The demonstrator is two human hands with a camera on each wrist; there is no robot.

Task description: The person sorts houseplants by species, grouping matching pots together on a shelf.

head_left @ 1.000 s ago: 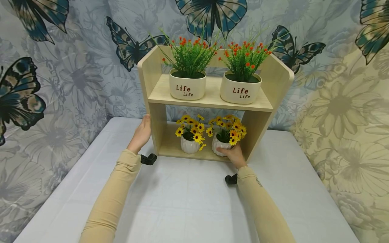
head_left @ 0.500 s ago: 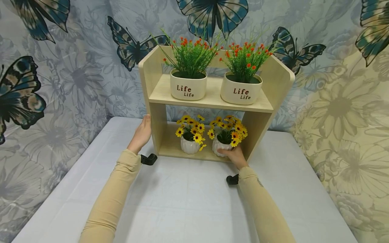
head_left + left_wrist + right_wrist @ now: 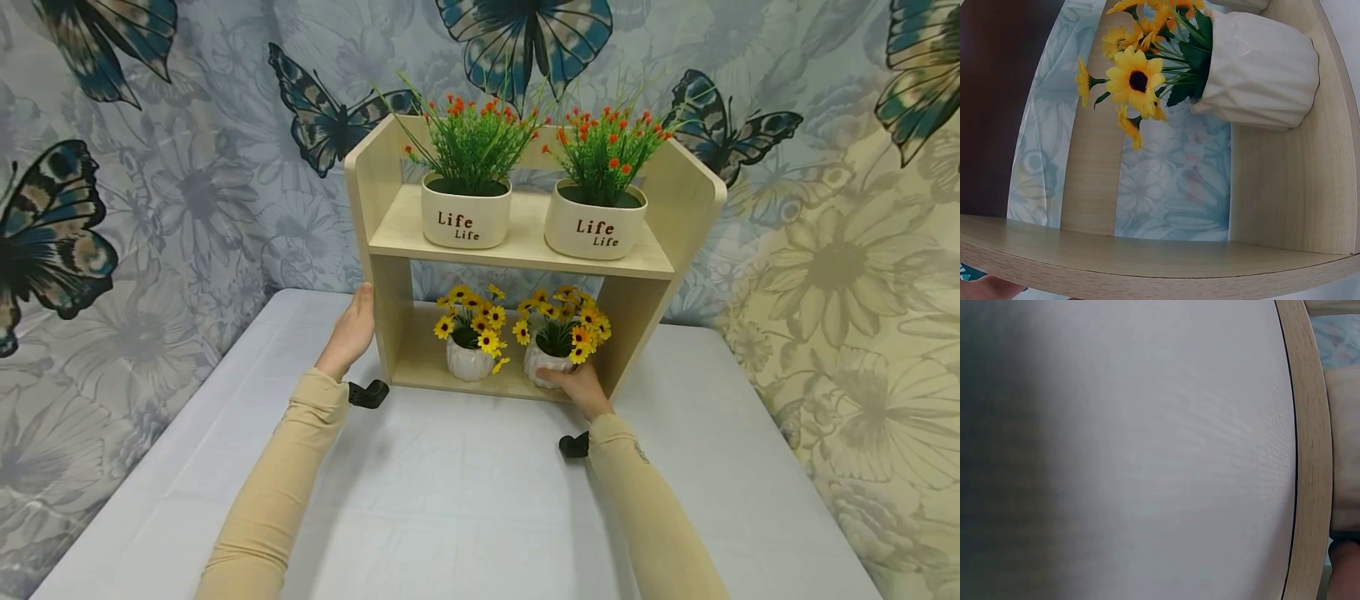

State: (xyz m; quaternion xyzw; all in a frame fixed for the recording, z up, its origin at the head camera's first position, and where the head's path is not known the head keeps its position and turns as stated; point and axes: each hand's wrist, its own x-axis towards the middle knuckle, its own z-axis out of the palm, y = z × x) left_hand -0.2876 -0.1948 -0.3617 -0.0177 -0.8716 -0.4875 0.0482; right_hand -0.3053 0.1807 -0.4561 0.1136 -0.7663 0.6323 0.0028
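Observation:
A light wooden two-tier shelf [image 3: 690,196] stands at the back of the table. My left hand [image 3: 351,332] rests against the outside of its left panel; in the left wrist view only a bit of that hand [image 3: 991,288] shows past the panel's edge. On the lower tier, my right hand [image 3: 585,390] grips a small white flowerpot [image 3: 540,362] with yellow daisy-like flowers [image 3: 588,321], its thumb across the front. To its left sits a matching flowerpot [image 3: 469,362], apart from both hands. The right wrist view shows mostly tablecloth, with the gripped pot [image 3: 1346,450] at the edge.
Two oval cream planters, a left one [image 3: 467,218] and a right one [image 3: 595,225], hold red-flowered grass on the upper tier. A white cloth covers the table [image 3: 465,500]. Behind hangs a butterfly-patterned backdrop [image 3: 187,200]. Black wrist-camera mounts [image 3: 367,394] jut inward from both wrists.
Hands, shelf and pots hold almost the same places. The right hand and the pot it grips shifted very slightly to the right at first; the head view also drifts a little.

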